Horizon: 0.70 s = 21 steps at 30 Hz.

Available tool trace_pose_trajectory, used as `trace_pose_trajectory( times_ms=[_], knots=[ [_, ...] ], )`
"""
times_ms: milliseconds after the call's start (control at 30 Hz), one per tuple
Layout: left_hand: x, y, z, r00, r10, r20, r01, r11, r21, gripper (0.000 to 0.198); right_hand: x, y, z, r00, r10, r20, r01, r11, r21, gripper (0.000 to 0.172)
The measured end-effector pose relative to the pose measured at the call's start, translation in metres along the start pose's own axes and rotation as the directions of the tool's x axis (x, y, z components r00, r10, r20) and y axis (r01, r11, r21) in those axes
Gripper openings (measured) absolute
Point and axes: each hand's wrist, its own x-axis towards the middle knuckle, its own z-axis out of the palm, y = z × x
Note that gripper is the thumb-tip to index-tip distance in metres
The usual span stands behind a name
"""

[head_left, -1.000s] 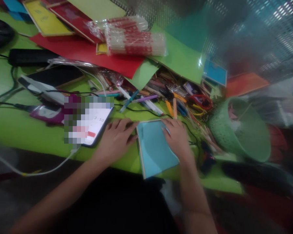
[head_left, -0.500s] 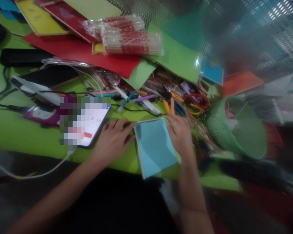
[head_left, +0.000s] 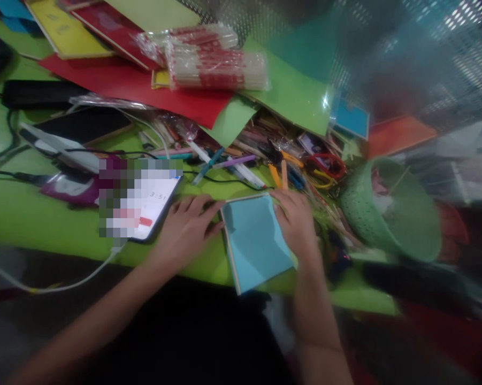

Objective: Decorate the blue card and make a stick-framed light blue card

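Observation:
A light blue paper piece (head_left: 257,240) with thin wooden strips along its left and top edges lies at the front of the green table (head_left: 192,266). My left hand (head_left: 190,224) rests flat with fingers apart, its thumb and index fingertips touching the piece's upper left corner. On the other side, my right hand (head_left: 297,219) lies over the upper right edge, fingers spread and holding nothing. Part of that edge is hidden under the right hand.
A lit phone (head_left: 152,208) lies left of my left hand. Behind are pens, scissors (head_left: 324,166), sticks, red paper (head_left: 200,107) and wrapped stick bundles (head_left: 220,69). A green basket (head_left: 413,214) stands at the right.

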Motion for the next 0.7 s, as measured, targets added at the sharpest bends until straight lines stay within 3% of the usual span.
trace_pose_trajectory(
  times_ms=[333,600,700],
  knots=[
    [-0.002,-0.001,-0.002,0.996,0.011,-0.085,-0.011,1.0,0.005,0.035,0.001,-0.008,0.008,0.997,-0.045,0.055,0.044,0.999,0.026,0.038],
    [-0.001,-0.003,-0.003,0.994,0.003,-0.112,-0.014,0.995,-0.094,0.018,0.002,-0.048,0.026,0.947,-0.221,0.231,0.228,0.974,-0.004,0.045],
    [-0.001,-0.003,-0.003,0.991,0.017,-0.13,-0.027,0.997,-0.075,0.021,0.003,-0.06,0.031,0.929,-0.246,0.276,0.259,0.966,-0.012,0.048]
  ],
)
